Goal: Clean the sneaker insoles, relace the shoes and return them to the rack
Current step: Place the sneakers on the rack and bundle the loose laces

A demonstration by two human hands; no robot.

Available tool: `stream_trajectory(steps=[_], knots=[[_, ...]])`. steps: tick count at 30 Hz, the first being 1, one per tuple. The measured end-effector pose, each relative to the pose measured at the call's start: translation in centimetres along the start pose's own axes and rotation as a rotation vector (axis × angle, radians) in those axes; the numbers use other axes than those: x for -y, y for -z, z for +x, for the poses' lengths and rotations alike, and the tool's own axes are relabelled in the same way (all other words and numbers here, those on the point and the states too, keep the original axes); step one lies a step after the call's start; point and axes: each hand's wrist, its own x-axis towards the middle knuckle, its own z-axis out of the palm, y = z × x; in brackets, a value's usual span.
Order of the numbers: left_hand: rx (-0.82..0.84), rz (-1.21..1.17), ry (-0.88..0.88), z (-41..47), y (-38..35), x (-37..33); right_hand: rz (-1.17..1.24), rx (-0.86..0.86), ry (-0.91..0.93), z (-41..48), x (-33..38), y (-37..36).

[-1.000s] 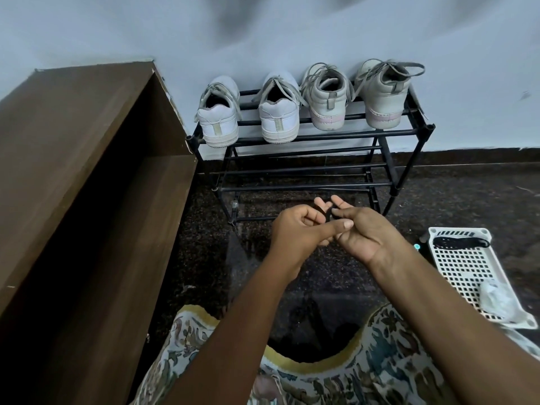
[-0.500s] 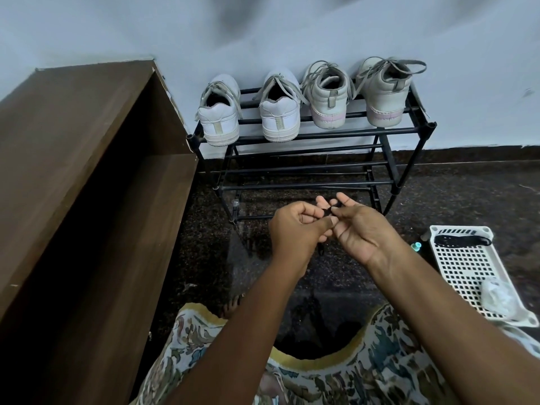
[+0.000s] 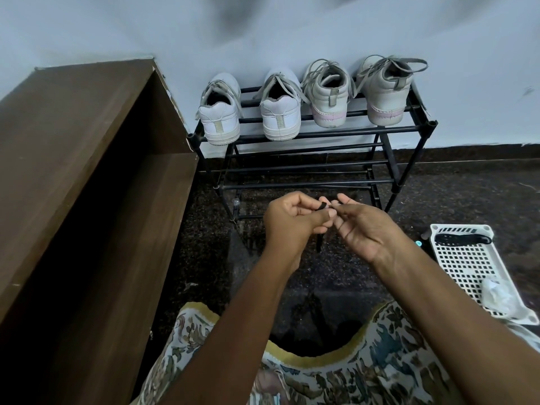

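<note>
The four sneakers (image 3: 328,97) are sitting heel-out in a row on the top tier of the black rack (image 3: 321,131), toes toward the wall (image 3: 292,30), their grey laces (image 3: 391,61) lying loose over the openings rather than drawn tight. The lower tiers are showing only bare bars.

Well below and in front of the rack, over the dark floor (image 3: 453,185), the left hand (image 3: 287,220) is curling its fingers and pinching a short dark strand (image 3: 322,205) between thumb and forefinger; a thin dark tail seems to be hanging down from the pinch. The right hand (image 3: 365,229) is meeting it fingertip to fingertip, its back turned to the camera, so I cannot tell whether it is gripping the strand or only touching it. What the strand is – a lace end or a band – is too small to say. Neither hand is touching a sneaker; the shoes are lying well apart from both, up and beyond them.

The likely trouble: the small strand is being held by fingertips alone, so a slip could be dropping it onto the speckled dark floor, where it would be hard to find. Reaching for the shoes could also be snagging those loose laces on the bars – tipping a sneaker off.

At the right, a white mesh basket (image 3: 467,267) is holding a dark object (image 3: 463,238) and a crumpled white thing (image 3: 496,293); a brown cabinet (image 3: 73,141) is standing at the left.
</note>
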Motion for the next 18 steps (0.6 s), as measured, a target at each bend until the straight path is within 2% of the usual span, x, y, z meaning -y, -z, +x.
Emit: stream_trajectory(steps=[2, 5, 7, 9, 11, 13, 14, 18], knots=[[0.033, -0.084, 0.019, 0.1, 0.3, -0.5, -0.125, 0.006, -0.019, -0.4, 0.1, 0.0], [0.056, -0.058, 0.019, 0.4, 0.9, -1.2, -0.716, -0.015, -0.016, -0.6, 0.2, 0.6], [0.06, 0.027, -0.022, 0.5, 1.5, -1.5, -1.08, -0.057, 0.221, -0.5, 0.5, 1.0], [0.067, 0.144, -0.098, 0.6, 1.8, -1.9, -1.329, 0.024, 0.527, -0.6, 0.8, 1.2], [0.09, 0.237, -0.153, 0.7, 2.1, -2.2, -1.34, 0.262, 0.534, -1.3, 1.1, 0.9], [0.121, 0.266, -0.17, 0.8, 2.3, -2.6, -1.168, 0.526, 0.409, -1.6, 0.8, 0.4], [0.132, 0.261, -0.173, 0.8, 2.5, -2.8, -1.085, 0.601, 0.365, -1.8, 0.7, 0.2], [0.138, 0.133, -0.137, 0.8, 3.5, -3.6, -0.966, 0.637, 0.302, -2.2, 0.2, -0.2]])
